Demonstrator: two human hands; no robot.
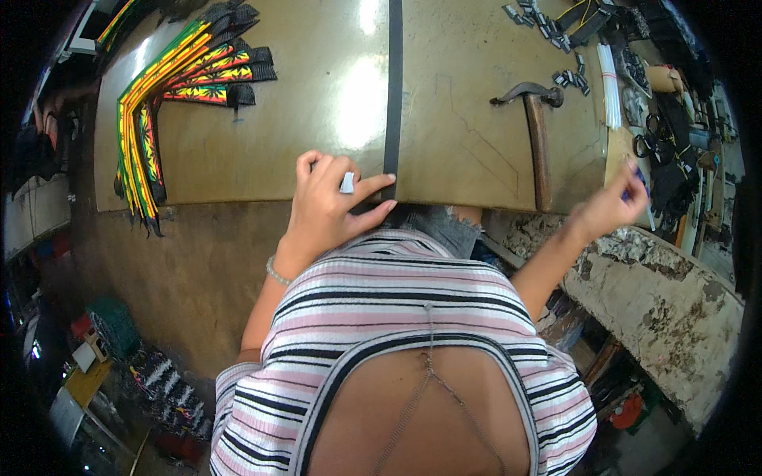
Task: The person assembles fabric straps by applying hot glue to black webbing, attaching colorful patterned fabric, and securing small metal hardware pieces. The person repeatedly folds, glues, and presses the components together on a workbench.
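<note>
My left hand is at the near edge of the table, its index finger and thumb closed about the near end of a long black webbing strap. A small white piece is tucked between its curled fingers. The strap runs straight away from me across the tabletop. Out to the right, past the table's near corner, my right hand has its fingers pinched together. Something blue shows beside those fingertips; its kind cannot be made out. Nearest to this hand on the table lies a hammer with a wooden handle.
Patterned yellow, red and green straps with black ends lie bunched on the left of the table. Small metal clips are scattered at the far right, near white strips. Black-handled scissors lie among clutter at the right.
</note>
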